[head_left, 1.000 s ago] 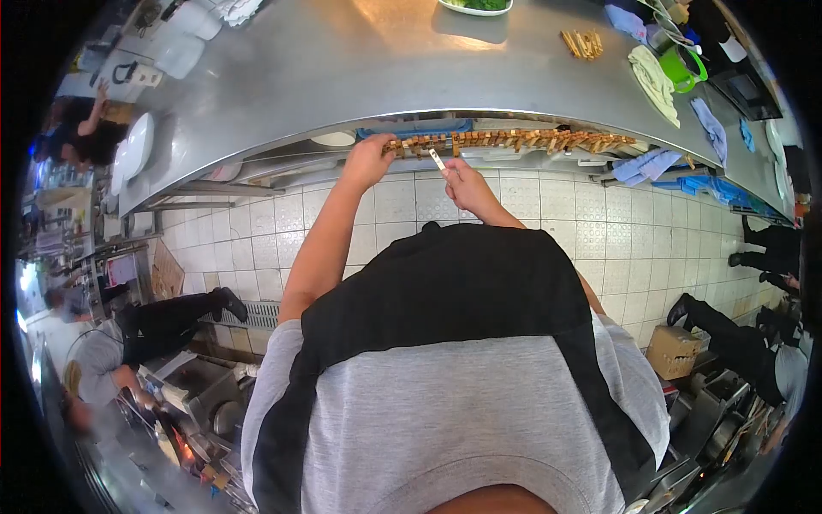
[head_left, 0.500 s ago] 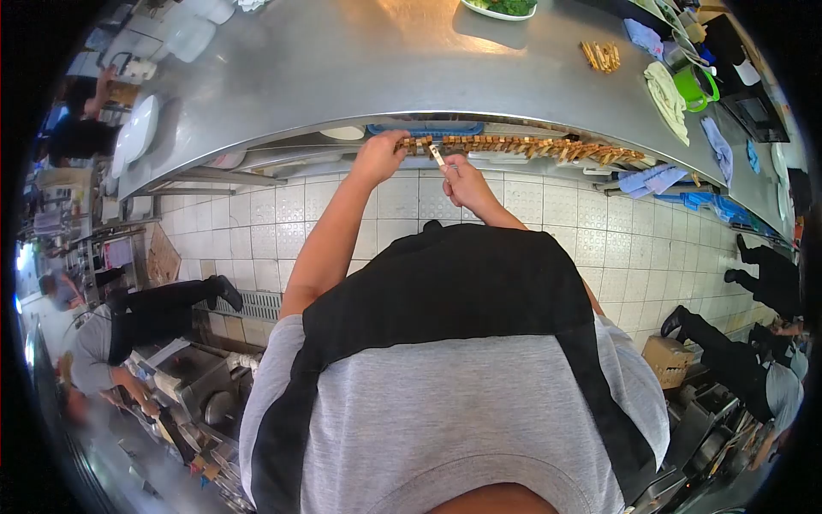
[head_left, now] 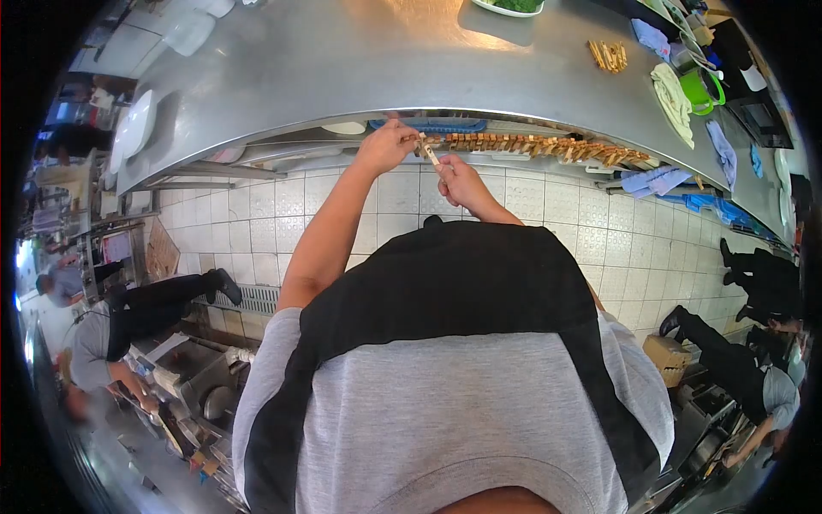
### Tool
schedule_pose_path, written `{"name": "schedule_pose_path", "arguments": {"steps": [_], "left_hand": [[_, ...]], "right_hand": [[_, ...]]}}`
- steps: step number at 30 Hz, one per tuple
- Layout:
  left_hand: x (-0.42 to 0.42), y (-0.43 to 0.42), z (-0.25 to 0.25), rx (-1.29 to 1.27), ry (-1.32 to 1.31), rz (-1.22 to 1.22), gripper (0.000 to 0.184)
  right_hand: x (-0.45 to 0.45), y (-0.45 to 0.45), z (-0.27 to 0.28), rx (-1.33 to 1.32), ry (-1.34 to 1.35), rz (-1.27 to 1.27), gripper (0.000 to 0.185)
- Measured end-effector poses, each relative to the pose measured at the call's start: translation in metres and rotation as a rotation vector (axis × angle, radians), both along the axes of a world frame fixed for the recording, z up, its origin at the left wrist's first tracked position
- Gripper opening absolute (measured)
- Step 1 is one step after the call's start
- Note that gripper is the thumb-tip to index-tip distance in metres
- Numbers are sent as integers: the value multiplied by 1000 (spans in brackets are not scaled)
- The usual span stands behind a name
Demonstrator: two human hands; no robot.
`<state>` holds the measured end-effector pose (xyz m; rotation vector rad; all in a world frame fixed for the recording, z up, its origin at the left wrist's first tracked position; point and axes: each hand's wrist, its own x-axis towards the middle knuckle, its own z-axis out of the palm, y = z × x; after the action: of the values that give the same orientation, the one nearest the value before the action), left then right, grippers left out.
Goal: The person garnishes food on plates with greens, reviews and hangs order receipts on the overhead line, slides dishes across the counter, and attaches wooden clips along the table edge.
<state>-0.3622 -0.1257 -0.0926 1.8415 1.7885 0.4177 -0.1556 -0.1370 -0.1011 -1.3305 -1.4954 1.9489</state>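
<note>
A long row of wooden clothespins point(head_left: 514, 144) hangs on a thin line just below the counter's near edge. At the left end of this row, my left hand point(head_left: 387, 149) is closed, thumb and fingers together; what they pinch is hidden. My right hand point(head_left: 462, 182) grips the lower end of a wooden clothespin point(head_left: 431, 157), held slanted with its far end up by the line and close to my left fingertips. A short gap shows between that clothespin and the packed row on its right.
The steel counter point(head_left: 325, 60) holds a plate of greens point(head_left: 514, 7), loose clothespins point(head_left: 607, 56), a yellowish cloth point(head_left: 672, 103), a green container point(head_left: 700, 90) and white dishes point(head_left: 137, 124). Co-workers stand behind me at left point(head_left: 163, 300) and right point(head_left: 719, 355), over tiled floor point(head_left: 385, 201).
The clothespin in my right hand has moved slightly left and up, nearer my left fingers. Fewer clothespins now show beside my left hand, and a gap has appeared in the row.
</note>
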Motion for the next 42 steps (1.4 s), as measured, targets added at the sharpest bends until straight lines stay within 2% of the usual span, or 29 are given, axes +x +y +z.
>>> {"name": "schedule_pose_path", "arguments": {"steps": [8,17,25,29,35,38,40,41,42], "left_hand": [[-9,0,-2,-31,34,-13,27],[-4,3,13,-130,115,-133,54],[-4,12,21,-217,115,-215,47],[-7,12,15,-163,42,-233,41],[-9,10,17,-249,30,-236,39],[-18,10,-17,-117,8,-241,39],[-12,8,0,-138,44,-204,40],[-9,6,6,-153,60,-188,41],[-10,5,10,-142,70,-182,42]], "right_hand": [[-3,1,-8,-87,76,-77,25],[2,-2,-7,-82,27,-121,26],[-11,1,4,-37,2,-5,25],[-4,-2,-4,-48,45,-73,26],[-18,7,-28,-49,98,-179,27],[-16,12,-28,-52,117,-97,29],[-10,12,-19,-84,15,-16,45],[-3,14,-15,10,-82,70,52],[3,15,6,144,-257,167,51]]}}
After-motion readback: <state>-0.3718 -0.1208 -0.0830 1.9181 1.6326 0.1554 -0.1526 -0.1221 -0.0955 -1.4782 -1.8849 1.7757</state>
